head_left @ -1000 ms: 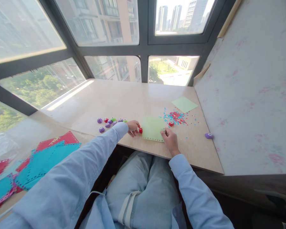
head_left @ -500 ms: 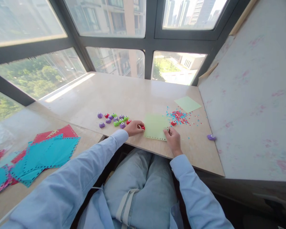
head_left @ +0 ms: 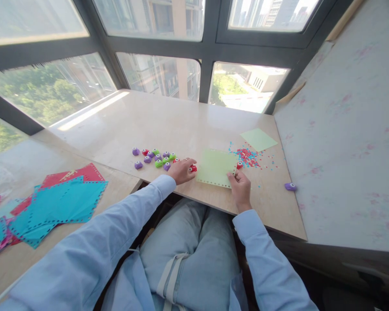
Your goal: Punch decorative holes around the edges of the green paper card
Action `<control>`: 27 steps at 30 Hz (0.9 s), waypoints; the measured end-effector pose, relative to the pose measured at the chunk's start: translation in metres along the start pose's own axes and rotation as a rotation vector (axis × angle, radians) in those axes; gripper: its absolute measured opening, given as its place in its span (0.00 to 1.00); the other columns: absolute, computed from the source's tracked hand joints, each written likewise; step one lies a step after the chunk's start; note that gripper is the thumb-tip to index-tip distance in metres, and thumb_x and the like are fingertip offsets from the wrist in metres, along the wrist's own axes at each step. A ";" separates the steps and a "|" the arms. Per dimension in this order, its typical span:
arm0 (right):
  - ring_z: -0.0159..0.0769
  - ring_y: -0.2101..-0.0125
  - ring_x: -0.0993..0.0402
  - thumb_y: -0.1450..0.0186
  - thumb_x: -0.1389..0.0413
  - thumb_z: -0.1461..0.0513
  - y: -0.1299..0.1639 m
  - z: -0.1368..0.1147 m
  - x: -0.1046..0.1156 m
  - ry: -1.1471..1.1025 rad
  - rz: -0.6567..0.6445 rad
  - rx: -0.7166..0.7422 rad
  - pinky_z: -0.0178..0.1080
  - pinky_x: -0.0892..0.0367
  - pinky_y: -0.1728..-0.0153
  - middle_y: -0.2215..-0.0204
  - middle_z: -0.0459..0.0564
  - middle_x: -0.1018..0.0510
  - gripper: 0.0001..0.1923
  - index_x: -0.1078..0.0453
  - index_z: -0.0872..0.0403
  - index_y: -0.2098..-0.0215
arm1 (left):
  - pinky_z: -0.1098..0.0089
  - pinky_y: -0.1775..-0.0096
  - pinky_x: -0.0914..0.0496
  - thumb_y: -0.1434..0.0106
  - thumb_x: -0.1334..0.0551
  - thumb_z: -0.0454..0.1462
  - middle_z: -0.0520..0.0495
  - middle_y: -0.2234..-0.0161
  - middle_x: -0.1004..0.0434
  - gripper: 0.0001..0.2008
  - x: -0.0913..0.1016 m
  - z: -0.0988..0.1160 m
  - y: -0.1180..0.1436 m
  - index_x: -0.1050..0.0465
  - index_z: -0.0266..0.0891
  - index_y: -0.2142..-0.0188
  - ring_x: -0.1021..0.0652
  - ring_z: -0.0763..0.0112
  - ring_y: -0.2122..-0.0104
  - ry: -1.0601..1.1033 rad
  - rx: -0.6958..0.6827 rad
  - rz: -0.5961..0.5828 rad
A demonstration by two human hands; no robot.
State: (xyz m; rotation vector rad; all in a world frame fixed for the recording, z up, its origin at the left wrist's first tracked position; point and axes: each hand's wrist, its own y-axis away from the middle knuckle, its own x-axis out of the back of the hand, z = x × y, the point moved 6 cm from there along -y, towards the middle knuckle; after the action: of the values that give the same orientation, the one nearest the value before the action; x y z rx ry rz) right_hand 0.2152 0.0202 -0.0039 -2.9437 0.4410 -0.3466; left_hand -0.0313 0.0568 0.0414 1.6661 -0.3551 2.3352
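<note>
1. One pale tabletop [head_left: 168, 121] carries the work; bracing against its flat surface should steady the sheet.
2. Pale green sheet [head_left: 215, 167]: it lies near the table's front edge, between both hands. Keeping it flat and square would likely give straighter rows.
3. Right hand [head_left: 240, 190]: thumb and fingers pinch the sheet's right edge. A light pinch should guide the paper without creasing it.
4. Left hand [head_left: 181, 170]: fingers are closed around a red punch at the sheet's left edge. Whether paper sits in its slot, I cannot tell; seating the edge fully before pressing seems wise.
5. Red punch [head_left: 193, 169]: best kept square to that edge.
6. Holes [head_left: 214, 183] dot the near edge; matching their spacing would look even.
</note>
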 end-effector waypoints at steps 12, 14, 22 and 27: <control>0.27 0.78 0.49 0.39 0.43 0.52 0.001 -0.003 0.001 0.018 0.012 0.006 0.32 0.48 0.75 0.80 0.38 0.42 0.16 0.39 0.53 0.76 | 0.66 0.59 0.30 0.43 0.40 0.31 0.41 0.56 0.24 0.13 0.010 -0.026 -0.003 0.25 0.37 0.57 0.22 0.62 0.61 0.039 -0.029 0.062; 0.27 0.78 0.48 0.39 0.43 0.52 0.001 -0.004 0.002 0.031 0.018 0.013 0.32 0.48 0.75 0.80 0.38 0.43 0.16 0.39 0.53 0.76 | 0.65 0.60 0.30 0.44 0.40 0.31 0.41 0.57 0.23 0.13 0.011 -0.029 -0.003 0.25 0.36 0.58 0.22 0.61 0.60 0.052 -0.029 0.053; 0.34 0.72 0.31 0.38 0.45 0.51 0.000 0.003 -0.003 0.134 0.021 0.011 0.35 0.34 0.67 0.71 0.48 0.24 0.18 0.28 0.57 0.60 | 0.67 0.59 0.27 0.50 0.37 0.28 0.44 0.63 0.20 0.13 0.011 -0.039 -0.007 0.28 0.35 0.63 0.21 0.69 0.64 0.872 0.006 0.099; 0.35 0.71 0.27 0.40 0.44 0.51 0.002 0.002 -0.005 0.098 0.055 -0.027 0.39 0.31 0.67 0.56 0.59 0.22 0.29 0.33 0.59 0.45 | 0.67 0.58 0.27 0.53 0.30 0.31 0.41 0.60 0.19 0.17 0.013 -0.033 0.001 0.28 0.34 0.63 0.21 0.69 0.63 1.249 0.111 0.263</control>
State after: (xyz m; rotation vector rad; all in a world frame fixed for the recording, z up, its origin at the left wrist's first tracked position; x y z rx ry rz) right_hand 0.2103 0.0201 -0.0069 -2.9438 0.5416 -0.4827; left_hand -0.0651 0.0680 0.0431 -0.0523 -0.1639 3.0497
